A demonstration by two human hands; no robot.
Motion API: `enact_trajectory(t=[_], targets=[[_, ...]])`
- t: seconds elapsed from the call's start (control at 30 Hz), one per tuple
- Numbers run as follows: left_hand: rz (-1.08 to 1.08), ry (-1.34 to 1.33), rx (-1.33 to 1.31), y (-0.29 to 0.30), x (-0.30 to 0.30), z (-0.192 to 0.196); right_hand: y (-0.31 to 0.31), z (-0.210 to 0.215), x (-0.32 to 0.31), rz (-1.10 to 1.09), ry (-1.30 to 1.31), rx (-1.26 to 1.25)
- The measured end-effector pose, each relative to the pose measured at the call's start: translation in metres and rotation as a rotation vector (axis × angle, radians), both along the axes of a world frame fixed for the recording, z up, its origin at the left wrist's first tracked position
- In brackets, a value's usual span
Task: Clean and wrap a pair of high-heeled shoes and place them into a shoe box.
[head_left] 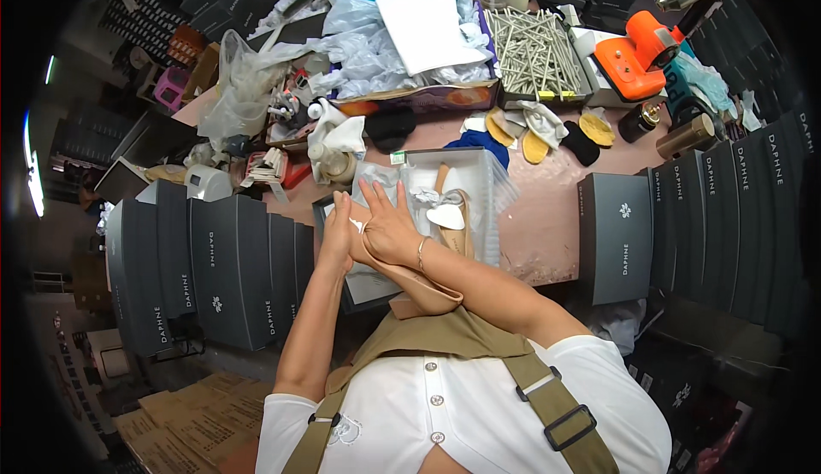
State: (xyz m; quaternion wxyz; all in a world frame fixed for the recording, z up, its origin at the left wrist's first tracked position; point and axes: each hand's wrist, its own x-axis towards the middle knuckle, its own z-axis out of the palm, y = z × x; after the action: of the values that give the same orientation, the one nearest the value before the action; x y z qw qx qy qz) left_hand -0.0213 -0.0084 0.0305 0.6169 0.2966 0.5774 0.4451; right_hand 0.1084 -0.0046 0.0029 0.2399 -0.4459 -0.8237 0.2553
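The left hand [335, 239] holds the side of a beige shoe [421, 288], its fingers straight and close together; the right hand [390, 228] lies over the shoe's front end, fingers fanned apart, though whether its thumb grips is hard to tell; the shoe slants between the hands and the torso, heel end nearest; beyond, a second beige shoe [458, 241] lies in an open box [473, 163].

Head view, single: wide fisheye, left unit of a head-worn pair, upright, unmirrored. Looks steeply down and forward from above the white shirt [389, 397]; left hand [339, 236] and right hand [390, 224] close, near centre; pink tabletop [539, 230] beyond. Edges bowed, corners black.
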Motion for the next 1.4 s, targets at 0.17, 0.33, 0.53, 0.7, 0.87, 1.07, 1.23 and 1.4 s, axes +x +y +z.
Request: enact_trajectory(t=[0.17,0.33,0.53,0.7,0.87,1.07,1.23,1.4], targets=[[0.044,-0.207,0.095,-0.028,0.028,0.002,-0.001,-0.001,0.009,-0.1,0.159,0.012],[0.389,-0.526,-0.093,-0.069,0.07,0.011,-0.025,0.017,0.05,0.244,0.181,-0.303],[0.172,-0.73,-0.285,-0.059,0.036,-0.025,0.012,-0.018,0.13,0.064,-0.487,-0.307],[0.14,-0.81,-0.256,-0.059,0.045,-0.022,0.017,-0.058,0.126,-0.002,-0.396,-0.213],[0.093,-0.823,-0.279,-0.058,0.05,-0.034,0.008,-0.083,0.106,-0.053,-0.551,-0.252],[0.129,-0.731,-0.213,-0.05,0.049,-0.021,0.02,-0.02,0.119,-0.008,-0.02,-0.516],[0.105,-0.726,-0.218,-0.048,0.055,-0.019,-0.004,0.022,0.078,0.03,0.212,-0.358],[0.114,-0.737,-0.22,-0.051,0.05,-0.025,-0.014,0.025,0.082,0.1,0.142,-0.211]])
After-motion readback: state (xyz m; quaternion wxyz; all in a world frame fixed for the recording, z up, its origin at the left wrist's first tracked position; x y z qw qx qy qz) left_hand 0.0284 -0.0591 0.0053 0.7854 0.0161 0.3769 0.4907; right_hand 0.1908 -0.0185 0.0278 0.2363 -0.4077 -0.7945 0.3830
